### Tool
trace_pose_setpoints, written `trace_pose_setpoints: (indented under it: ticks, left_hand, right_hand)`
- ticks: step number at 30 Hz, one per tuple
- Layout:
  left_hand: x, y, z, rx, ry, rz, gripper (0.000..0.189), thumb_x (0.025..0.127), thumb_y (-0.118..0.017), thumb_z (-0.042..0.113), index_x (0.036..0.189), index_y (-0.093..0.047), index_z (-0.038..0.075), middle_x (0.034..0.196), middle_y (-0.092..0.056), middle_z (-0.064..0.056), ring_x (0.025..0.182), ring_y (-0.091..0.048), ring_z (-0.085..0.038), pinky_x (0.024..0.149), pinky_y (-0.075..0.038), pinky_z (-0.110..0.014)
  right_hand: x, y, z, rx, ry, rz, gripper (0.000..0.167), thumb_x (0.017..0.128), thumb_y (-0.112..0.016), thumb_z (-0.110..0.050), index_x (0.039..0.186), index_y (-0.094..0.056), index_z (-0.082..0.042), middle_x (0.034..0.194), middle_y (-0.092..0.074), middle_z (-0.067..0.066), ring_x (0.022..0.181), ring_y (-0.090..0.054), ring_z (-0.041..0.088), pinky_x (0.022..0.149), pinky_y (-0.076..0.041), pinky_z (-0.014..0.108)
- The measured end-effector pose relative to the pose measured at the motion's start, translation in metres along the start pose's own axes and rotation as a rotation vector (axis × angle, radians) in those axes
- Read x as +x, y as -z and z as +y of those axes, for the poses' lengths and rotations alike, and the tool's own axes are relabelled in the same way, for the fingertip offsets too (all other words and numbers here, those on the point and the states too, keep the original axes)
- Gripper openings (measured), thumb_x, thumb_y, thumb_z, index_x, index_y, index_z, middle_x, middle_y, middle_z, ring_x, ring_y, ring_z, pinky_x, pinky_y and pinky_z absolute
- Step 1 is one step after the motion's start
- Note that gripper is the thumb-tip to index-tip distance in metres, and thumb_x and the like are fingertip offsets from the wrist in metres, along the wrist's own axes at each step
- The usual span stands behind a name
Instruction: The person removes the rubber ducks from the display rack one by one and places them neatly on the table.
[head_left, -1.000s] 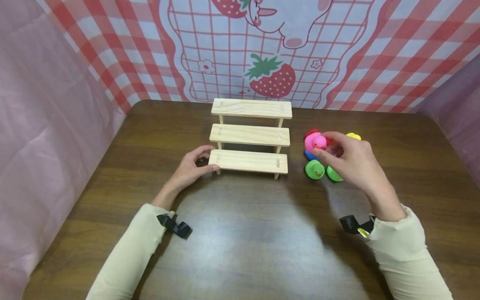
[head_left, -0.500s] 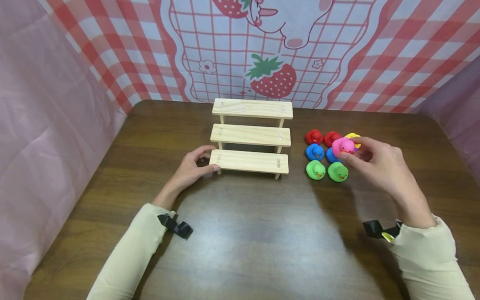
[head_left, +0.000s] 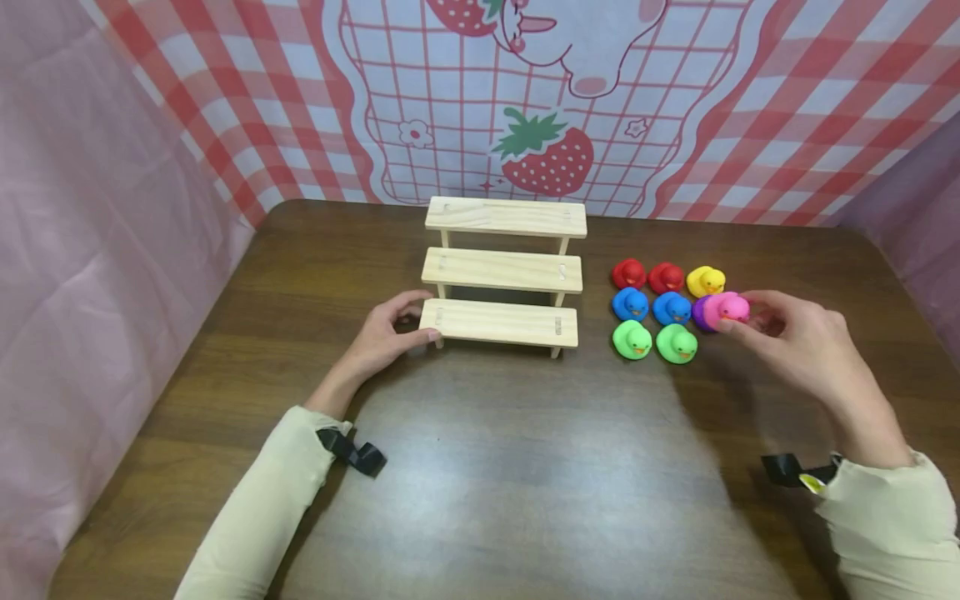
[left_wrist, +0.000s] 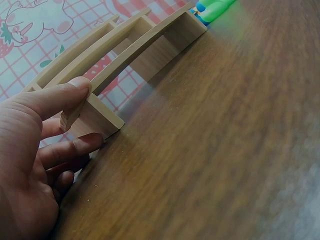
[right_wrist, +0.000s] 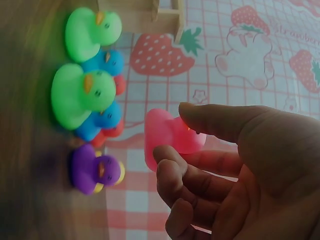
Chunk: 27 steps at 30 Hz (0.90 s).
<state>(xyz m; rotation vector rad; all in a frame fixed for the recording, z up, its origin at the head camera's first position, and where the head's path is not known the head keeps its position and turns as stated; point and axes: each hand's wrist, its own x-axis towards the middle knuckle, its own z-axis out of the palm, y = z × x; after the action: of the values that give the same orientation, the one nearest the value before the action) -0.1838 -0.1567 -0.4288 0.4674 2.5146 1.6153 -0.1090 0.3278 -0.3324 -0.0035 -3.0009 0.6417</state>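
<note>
My left hand [head_left: 384, 335] holds the left end of the lowest step of a three-step wooden display stand [head_left: 501, 323]. In the left wrist view, its thumb lies on the step's edge and the fingers are below, by the stand's leg. My right hand [head_left: 813, 346] pinches a pink rubber duck [head_left: 729, 307] between thumb and fingers, raised above the table in the right wrist view. From the head view the pink duck partly covers a purple rubber duck [right_wrist: 100, 170]. Left of that stand two blue ducks [head_left: 630, 305], with two green ducks [head_left: 677, 344] in front.
Behind the blue ducks sit two red ducks [head_left: 628, 273] and a yellow duck [head_left: 706, 281]. The ducks stand in rows on the brown wooden table [head_left: 465, 467], right of the stand. A strawberry-print cloth [head_left: 547, 158] hangs along the back; pink curtains [head_left: 97, 292] flank both sides.
My right hand has carried the pink duck rightward and slightly nearer, from over the left ducks to over the purple one. My left hand stays at the stand.
</note>
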Motion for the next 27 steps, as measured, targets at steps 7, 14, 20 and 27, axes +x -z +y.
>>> trace_pose_setpoints:
  ticks: [7,14,20,27]
  left_hand:
    - [0.001,0.000,0.002,0.001,0.013,-0.005,0.063,0.083,-0.079,0.012,0.140,-0.053,0.004,0.117,-0.070,-0.024,0.110,-0.063,-0.034,0.104,-0.042,-0.043]
    - [-0.001,0.000,0.002,-0.005,0.021,-0.001,0.063,0.083,-0.079,0.011,0.140,-0.053,0.004,0.118,-0.069,-0.024,0.111,-0.063,-0.033,0.104,-0.042,-0.044]
    - [-0.001,0.000,0.002,-0.013,0.018,-0.003,0.063,0.083,-0.079,0.011,0.140,-0.053,0.004,0.117,-0.069,-0.024,0.109,-0.063,-0.033,0.103,-0.043,-0.042]
    - [0.000,0.000,0.000,-0.014,0.027,-0.007,0.063,0.083,-0.079,0.012,0.140,-0.053,0.004,0.117,-0.069,-0.024,0.108,-0.062,-0.032,0.100,-0.043,-0.038]
  right_hand:
    - [-0.002,0.001,0.021,-0.011,-0.025,-0.060,0.063,0.089,-0.071,-0.047,0.127,-0.061,0.002,0.091,-0.067,0.015,0.075,-0.049,0.013,0.058,-0.039,0.024]
    - [0.001,-0.002,0.033,0.010,-0.018,-0.157,0.062,0.091,-0.069,-0.046,0.130,-0.058,0.001,0.096,-0.068,0.015,0.073,-0.050,0.007,0.056,-0.043,0.025]
    - [0.001,-0.003,0.037,0.001,0.005,-0.153,0.059,0.090,-0.071,-0.044,0.128,-0.061,0.000,0.092,-0.068,0.012,0.071,-0.047,0.001,0.058,-0.040,0.023]
    - [0.000,-0.001,0.041,0.000,0.007,-0.199,0.058,0.091,-0.071,-0.041,0.129,-0.059,0.001,0.094,-0.067,0.012,0.072,-0.047,0.003,0.057,-0.042,0.023]
